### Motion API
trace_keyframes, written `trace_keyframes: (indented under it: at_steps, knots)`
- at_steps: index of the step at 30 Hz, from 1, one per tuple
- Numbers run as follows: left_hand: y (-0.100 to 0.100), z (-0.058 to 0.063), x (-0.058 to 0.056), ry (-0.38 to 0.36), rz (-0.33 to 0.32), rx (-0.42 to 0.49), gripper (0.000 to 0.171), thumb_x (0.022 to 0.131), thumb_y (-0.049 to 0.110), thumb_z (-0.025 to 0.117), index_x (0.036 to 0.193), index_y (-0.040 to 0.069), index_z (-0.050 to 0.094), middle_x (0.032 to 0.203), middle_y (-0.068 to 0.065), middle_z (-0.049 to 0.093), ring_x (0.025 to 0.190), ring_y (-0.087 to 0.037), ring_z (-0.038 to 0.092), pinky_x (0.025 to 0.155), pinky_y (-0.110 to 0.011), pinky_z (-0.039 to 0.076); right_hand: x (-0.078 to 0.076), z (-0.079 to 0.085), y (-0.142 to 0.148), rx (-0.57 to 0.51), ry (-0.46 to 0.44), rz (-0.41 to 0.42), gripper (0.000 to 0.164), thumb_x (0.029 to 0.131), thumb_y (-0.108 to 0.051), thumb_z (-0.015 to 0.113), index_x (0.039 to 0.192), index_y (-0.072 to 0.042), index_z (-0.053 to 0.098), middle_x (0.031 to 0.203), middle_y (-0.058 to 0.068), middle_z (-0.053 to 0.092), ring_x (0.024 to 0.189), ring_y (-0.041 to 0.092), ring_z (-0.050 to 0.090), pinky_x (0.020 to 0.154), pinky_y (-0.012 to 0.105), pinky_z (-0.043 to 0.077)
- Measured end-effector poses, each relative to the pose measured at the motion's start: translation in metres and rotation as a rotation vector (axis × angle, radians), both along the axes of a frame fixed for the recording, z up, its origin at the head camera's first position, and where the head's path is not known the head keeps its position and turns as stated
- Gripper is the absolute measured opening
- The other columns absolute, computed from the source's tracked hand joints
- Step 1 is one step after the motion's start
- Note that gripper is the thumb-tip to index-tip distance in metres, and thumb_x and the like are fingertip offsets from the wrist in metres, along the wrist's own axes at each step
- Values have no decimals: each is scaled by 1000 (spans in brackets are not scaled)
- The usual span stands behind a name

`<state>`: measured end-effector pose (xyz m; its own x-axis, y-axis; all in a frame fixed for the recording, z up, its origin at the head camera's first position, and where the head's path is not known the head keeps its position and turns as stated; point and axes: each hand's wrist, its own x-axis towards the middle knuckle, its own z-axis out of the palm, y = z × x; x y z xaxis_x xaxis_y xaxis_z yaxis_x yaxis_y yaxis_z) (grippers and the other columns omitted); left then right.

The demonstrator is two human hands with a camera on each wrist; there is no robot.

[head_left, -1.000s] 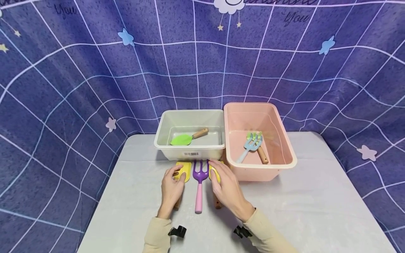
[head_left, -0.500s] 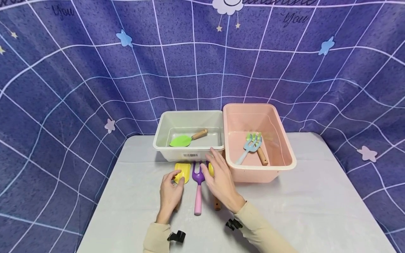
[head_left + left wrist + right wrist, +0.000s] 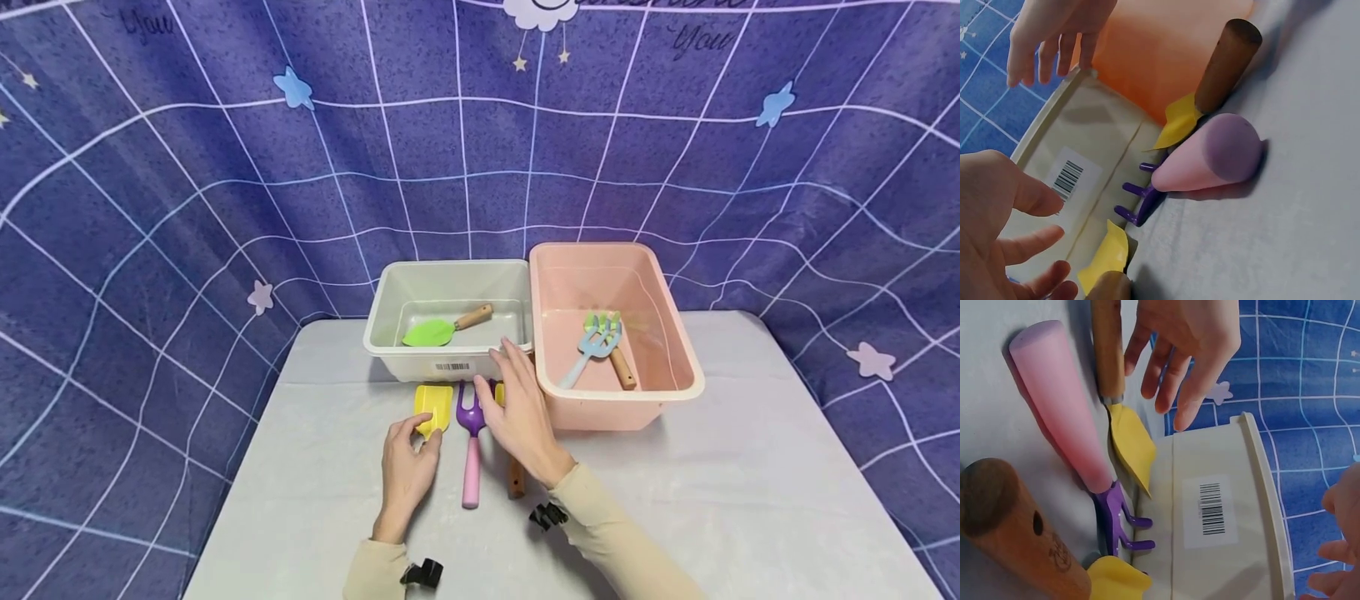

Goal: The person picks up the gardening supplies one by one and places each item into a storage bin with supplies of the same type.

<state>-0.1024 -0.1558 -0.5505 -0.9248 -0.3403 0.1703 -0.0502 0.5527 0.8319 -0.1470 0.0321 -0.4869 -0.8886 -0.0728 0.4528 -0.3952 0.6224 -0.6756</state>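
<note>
My left hand [image 3: 407, 471] hovers with loosely bent fingers over the left yellow-bladed hand shovel [image 3: 432, 407]; in the right wrist view a gap shows between the fingers and its wooden handle [image 3: 1107, 353]. A purple garden fork [image 3: 471, 418] with a pink handle [image 3: 1204, 153] lies between the hands. My right hand [image 3: 522, 417] is raised, fingers extended, by the front of the pale grey bin [image 3: 450, 353]. It partly covers a second yellow-bladed tool, whose wooden handle [image 3: 516, 479] sticks out below. Neither hand holds anything.
Inside the grey bin lies a green leaf-shaped trowel [image 3: 431, 332]. The pink bin [image 3: 615, 408] beside it contains a light blue fork [image 3: 597, 343] over a green-headed rake with a wooden handle [image 3: 622, 368]. A patterned blue curtain [image 3: 480, 142] hangs behind the table [image 3: 750, 483].
My right hand has come off the right yellow-bladed tool and moved up and left towards the grey bin. The left hand has drawn back slightly from the left shovel's blade.
</note>
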Motion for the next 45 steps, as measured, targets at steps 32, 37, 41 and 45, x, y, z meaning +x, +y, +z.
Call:
trace_keyframes:
  at_steps: [32,37,41,45]
  knots:
    - [-6,-9,16,-65,62,-57,35,92,13,75,126,5,75,128,-22,68,119,-40,65,103,-56,49,-37,-6,-3,55,133,-54,28,102,-20,71,125,-5,75,129,12,70,131,31,57,121,44,39]
    - [-8,-10,16,-76,58,-117,33,93,15,77,125,6,75,114,-16,71,97,-29,63,84,-43,46,-39,-9,-3,78,173,-81,26,101,-17,72,124,-5,77,127,12,72,129,30,59,119,44,41]
    - [-11,-11,16,-86,48,-165,34,93,18,78,125,6,75,107,-13,72,89,-26,61,78,-39,43,-39,-10,-4,72,193,-90,24,100,-15,72,122,-5,78,126,12,72,128,30,59,117,44,42]
    - [-12,-12,18,-109,29,-184,32,94,20,76,124,6,76,106,-12,72,89,-25,64,78,-40,46,-39,-10,-6,61,213,-96,23,99,-13,73,120,-5,79,123,13,73,126,31,60,116,45,43]
